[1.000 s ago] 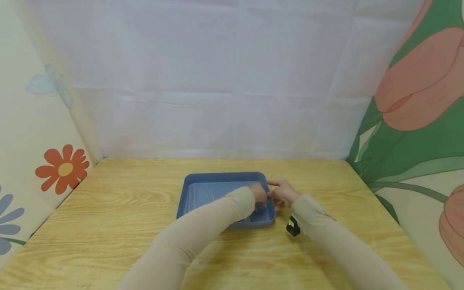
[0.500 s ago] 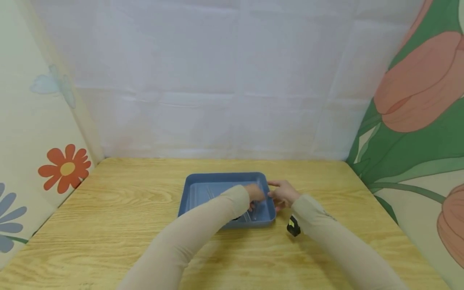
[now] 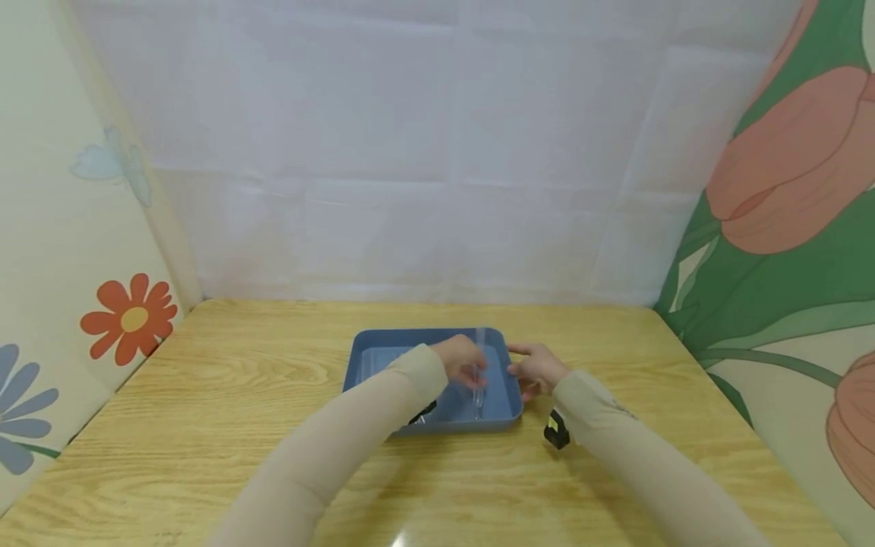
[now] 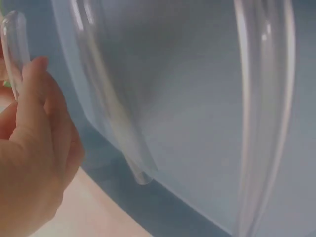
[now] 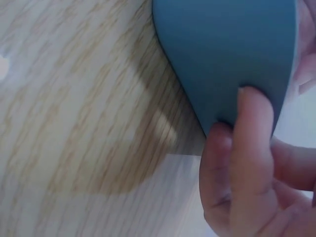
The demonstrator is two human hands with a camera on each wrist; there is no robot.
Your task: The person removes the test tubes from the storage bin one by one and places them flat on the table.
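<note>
Your left hand [image 3: 461, 358] pinches a clear tube [image 3: 479, 403] between thumb and fingers, over the right part of the blue tray [image 3: 503, 391]. Your right hand [image 3: 538, 368] is loosely extended beside the tray's right wall, fingertips touching its outer face. Two further clear tubes [image 4: 266, 98] lie inside the tray. The tray rests on the wood-grain desk [image 3: 273, 357]. Contact between the held tube and the tray floor cannot be determined.

Tray [image 3: 501, 395] on tbl [image 3: 260, 365] | tubes [image 4: 266, 123] in tray | R grip [image 3: 538, 372] at tray's R (outside)
</note>
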